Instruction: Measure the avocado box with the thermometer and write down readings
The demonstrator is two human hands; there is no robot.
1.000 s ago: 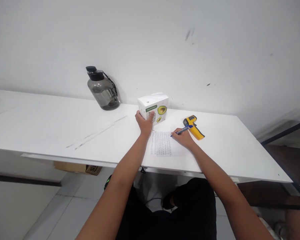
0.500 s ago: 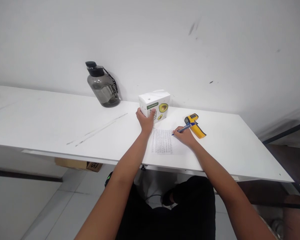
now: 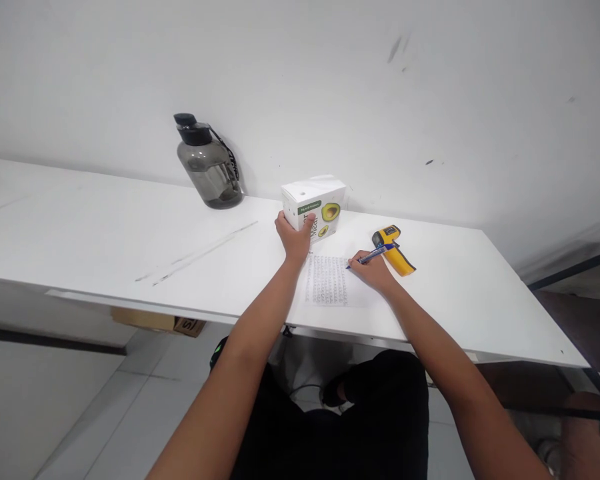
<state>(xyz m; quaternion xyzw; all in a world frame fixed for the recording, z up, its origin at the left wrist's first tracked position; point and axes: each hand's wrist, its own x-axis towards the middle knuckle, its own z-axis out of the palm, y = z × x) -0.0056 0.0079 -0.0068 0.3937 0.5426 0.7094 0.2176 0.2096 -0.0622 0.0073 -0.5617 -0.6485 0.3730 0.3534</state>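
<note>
At the center of the frame, our left hand (image 3: pixel 295 239) grips the white box (image 3: pixel 314 205) by its left end, thumb across the printed front. Just right of it, the fingers of our right hand (image 3: pixel 373 270) are closed around a blue pen (image 3: pixel 375 253), its tip at the right edge of the rows of handwriting on the paper (image 3: pixel 327 283), just below center. We see a yellow pistol-shaped device (image 3: pixel 400 257) right of the pen and a dark bottle (image 3: pixel 210 167) upper left, both on the white table (image 3: pixel 95 233).

Two hands (image 3: pixel 295 240) (image 3: pixel 373 270), one each of pen (image 3: pixel 373 255), sheet (image 3: pixel 327 281), white box (image 3: pixel 323 208), thermometer (image 3: pixel 404 262), bottle (image 3: pixel 209 170)
</note>
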